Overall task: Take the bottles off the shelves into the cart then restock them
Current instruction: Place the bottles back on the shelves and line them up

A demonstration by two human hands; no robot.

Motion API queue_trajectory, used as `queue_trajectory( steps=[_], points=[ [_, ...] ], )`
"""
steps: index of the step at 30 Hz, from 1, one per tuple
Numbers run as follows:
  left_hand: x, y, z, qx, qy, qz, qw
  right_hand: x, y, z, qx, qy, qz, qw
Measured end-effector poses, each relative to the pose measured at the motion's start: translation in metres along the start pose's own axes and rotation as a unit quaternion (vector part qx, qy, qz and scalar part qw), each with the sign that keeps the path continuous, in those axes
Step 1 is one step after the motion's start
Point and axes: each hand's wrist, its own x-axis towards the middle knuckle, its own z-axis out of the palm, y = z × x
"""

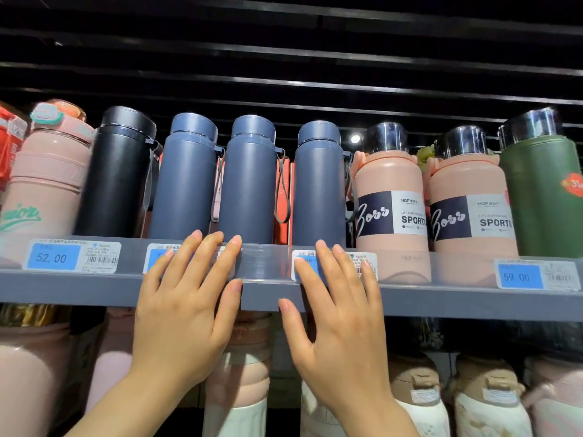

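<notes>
Left hand (176, 313) and right hand (340, 323) low centre, fingers straight, spread against shelf edge (94, 288), holding nothing. Blue bottles (249, 184) upright mid-frame, just above fingertips. Likely rigid, smooth, maybe slippery, light if empty; best wrapped round mid-body, not by strap.

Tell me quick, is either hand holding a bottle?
Left hand: open, fingers spread against the shelf edge, holding nothing.
Right hand: open, same, holding nothing.
</notes>
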Motion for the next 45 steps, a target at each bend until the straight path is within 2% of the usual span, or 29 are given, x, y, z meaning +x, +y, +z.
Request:
queue_trajectory(
  steps=[5,11,17,22,26,31,37,42,45],
  points=[
    [-0.027,-0.005,-0.021,-0.033,-0.048,0.041,0.997,-0.013,-0.011,-0.011,0.006,-0.02,-0.002,1.0],
    [-0.09,-0.039,-0.064,-0.028,-0.13,0.112,0.985,-0.041,-0.079,-0.009,0.09,-0.057,-0.022,0.994],
    [-0.149,-0.127,-0.125,-0.027,-0.174,0.018,0.984,-0.07,-0.182,0.022,0.14,-0.121,-0.033,0.982],
    [-0.212,-0.23,-0.193,-0.009,-0.215,-0.061,0.975,-0.099,-0.299,0.058,0.195,-0.19,0.005,0.962],
    [-0.251,-0.301,-0.238,0.006,-0.248,-0.115,0.962,-0.121,-0.39,0.091,0.222,-0.26,-0.018,0.94],
    [-0.281,-0.364,-0.272,0.002,-0.246,-0.201,0.948,-0.129,-0.459,0.134,0.23,-0.321,-0.036,0.918],
    [-0.296,-0.415,-0.291,0.036,-0.244,-0.265,0.932,-0.116,-0.503,0.197,0.172,-0.294,-0.064,0.938],
    [-0.293,-0.453,-0.264,0.052,-0.248,-0.241,0.937,-0.129,-0.513,0.229,0.096,-0.227,-0.087,0.965],
    [-0.28,-0.48,-0.227,0.042,-0.251,-0.23,0.939,-0.136,-0.513,0.236,0.091,-0.192,-0.088,0.973]
  ],
)
